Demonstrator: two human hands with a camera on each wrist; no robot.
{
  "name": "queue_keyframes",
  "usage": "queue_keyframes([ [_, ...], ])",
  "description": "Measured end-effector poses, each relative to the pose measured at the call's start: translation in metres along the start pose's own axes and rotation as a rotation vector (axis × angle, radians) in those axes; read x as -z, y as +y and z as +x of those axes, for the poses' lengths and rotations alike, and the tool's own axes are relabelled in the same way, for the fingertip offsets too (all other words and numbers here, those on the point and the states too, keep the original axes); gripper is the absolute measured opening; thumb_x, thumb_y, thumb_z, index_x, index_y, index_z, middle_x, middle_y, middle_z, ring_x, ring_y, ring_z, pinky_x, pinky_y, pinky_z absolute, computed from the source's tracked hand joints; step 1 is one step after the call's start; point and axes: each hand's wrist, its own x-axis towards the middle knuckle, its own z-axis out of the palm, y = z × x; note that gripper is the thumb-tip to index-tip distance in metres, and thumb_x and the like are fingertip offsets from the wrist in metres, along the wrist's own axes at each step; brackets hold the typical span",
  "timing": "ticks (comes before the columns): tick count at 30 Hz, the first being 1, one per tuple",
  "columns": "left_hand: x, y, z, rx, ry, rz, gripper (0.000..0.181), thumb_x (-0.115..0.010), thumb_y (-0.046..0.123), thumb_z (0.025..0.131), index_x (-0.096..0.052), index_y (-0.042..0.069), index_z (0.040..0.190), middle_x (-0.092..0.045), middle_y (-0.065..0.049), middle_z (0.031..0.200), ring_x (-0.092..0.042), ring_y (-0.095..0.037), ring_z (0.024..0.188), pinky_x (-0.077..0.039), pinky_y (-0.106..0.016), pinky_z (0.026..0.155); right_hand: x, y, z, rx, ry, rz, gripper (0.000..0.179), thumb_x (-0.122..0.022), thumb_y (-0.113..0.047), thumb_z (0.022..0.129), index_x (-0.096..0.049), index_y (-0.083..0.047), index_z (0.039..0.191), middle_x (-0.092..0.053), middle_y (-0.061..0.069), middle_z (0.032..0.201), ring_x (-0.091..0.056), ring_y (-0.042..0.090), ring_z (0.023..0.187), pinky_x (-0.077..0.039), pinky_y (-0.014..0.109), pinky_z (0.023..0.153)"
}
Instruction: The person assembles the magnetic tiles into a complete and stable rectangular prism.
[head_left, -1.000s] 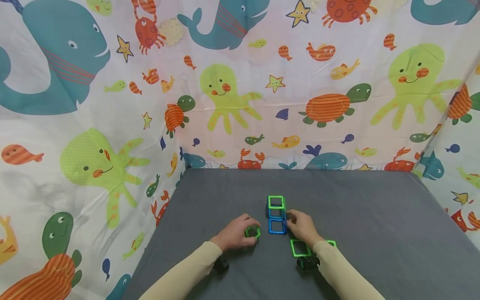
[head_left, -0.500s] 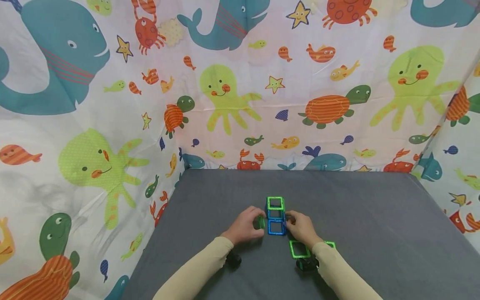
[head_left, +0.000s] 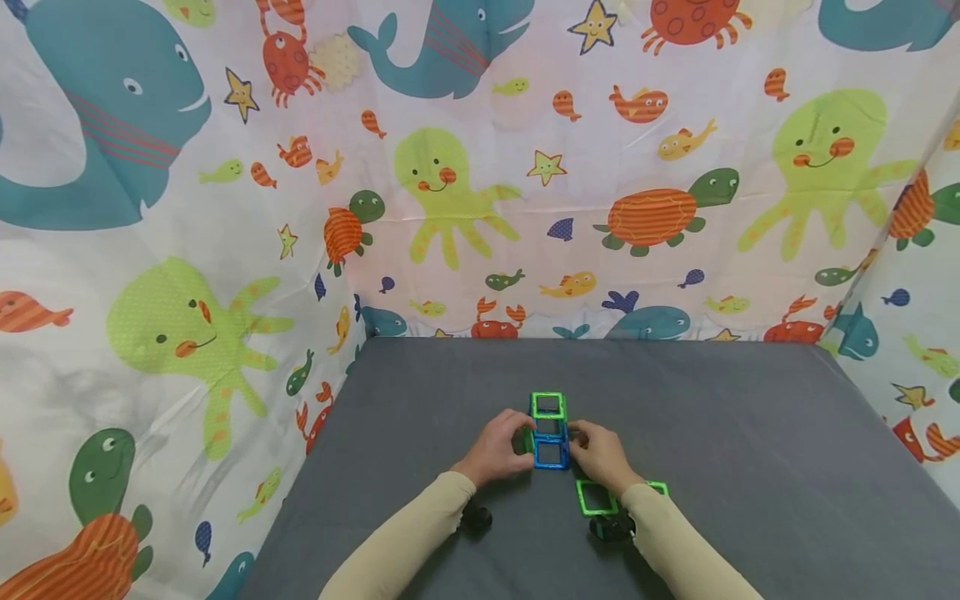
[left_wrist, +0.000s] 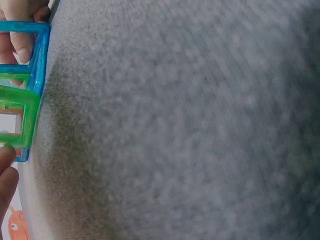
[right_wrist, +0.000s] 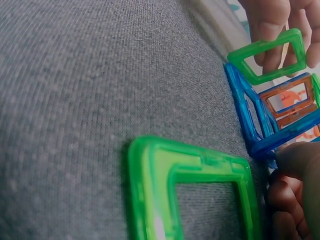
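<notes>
Pinching a green square [left_wrist: 30, 117], our left hand [head_left: 497, 448] curves just beside the blue frame [head_left: 551, 467]; our right hand [head_left: 602, 456], fingers curled, grips its other side; both sleeves [head_left: 408, 533] slant inward.

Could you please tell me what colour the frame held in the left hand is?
The frame is green; it shows best in the right wrist view.

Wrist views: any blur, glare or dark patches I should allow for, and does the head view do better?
Left wrist: the grey cloth looks blurred and darkens toward the right edge. Right wrist: the nearest green tile carries a pale highlight on its left bar. Head: better, fairly even light, though the blue tiles look small.
</notes>
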Motion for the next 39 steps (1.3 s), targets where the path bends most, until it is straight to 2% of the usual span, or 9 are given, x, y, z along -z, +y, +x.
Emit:
queue_keyframes([
  [6, 0.0009, 0.0031, -0.0005, 0.006, 0.002, -0.025, 0.044, -0.074, 0.012, 0.081, -0.064, 0.007, 0.124, -0.062, -0.006, 0.118, -0.064, -0.017, 0.106, -0.055, -0.03, 0.093, 0.0006, -0.001, 0.0013, 0.006, 0.006, -0.003, 0.032, -0.068, -0.012, 0.095, -0.069, -0.005, 0.127, -0.072, 0.002, 0.086, -0.061, 0.013, 0.074, -0.048, 0.032, 0.064],
  [16, -0.0035, -0.001, -0.0018, -0.021, 0.034, -0.039, 0.043, -0.074, 0.011, 0.081, -0.065, 0.009, 0.123, -0.063, -0.005, 0.119, -0.066, -0.016, 0.105, -0.056, -0.029, 0.093, -0.0007, 0.0009, 0.0019, 0.013, 0.004, -0.009, 0.033, -0.068, -0.012, 0.095, -0.069, -0.004, 0.126, -0.07, 0.001, 0.083, -0.058, 0.012, 0.071, -0.047, 0.033, 0.064],
  [24, -0.0035, 0.0011, -0.0046, 0.017, 0.029, -0.086, 0.044, -0.073, 0.01, 0.083, -0.065, 0.007, 0.126, -0.063, -0.007, 0.123, -0.069, -0.02, 0.108, -0.056, -0.032, 0.096, -0.0022, 0.001, 0.0021, 0.002, -0.001, 0.014, 0.033, -0.067, -0.013, 0.096, -0.068, -0.003, 0.127, -0.07, 0.001, 0.083, -0.06, 0.012, 0.072, -0.047, 0.032, 0.063],
  [32, -0.0053, 0.0009, -0.0045, 0.007, 0.044, -0.09, 0.044, -0.073, 0.008, 0.083, -0.065, 0.007, 0.126, -0.064, -0.007, 0.122, -0.071, -0.021, 0.108, -0.056, -0.031, 0.095, -0.0018, 0.0001, 0.0031, -0.01, -0.003, 0.01, 0.032, -0.068, -0.014, 0.096, -0.068, -0.004, 0.127, -0.072, 0.002, 0.085, -0.06, 0.012, 0.072, -0.047, 0.031, 0.064],
  [39, -0.0058, 0.0021, -0.0058, 0.033, 0.046, -0.102, 0.043, -0.074, 0.01, 0.084, -0.065, 0.008, 0.126, -0.064, -0.006, 0.122, -0.071, -0.021, 0.109, -0.056, -0.034, 0.096, 0.0001, -0.0005, 0.0014, -0.001, -0.012, 0.008, 0.032, -0.067, -0.013, 0.096, -0.068, -0.004, 0.127, -0.072, 0.002, 0.086, -0.06, 0.012, 0.073, -0.047, 0.032, 0.064],
])
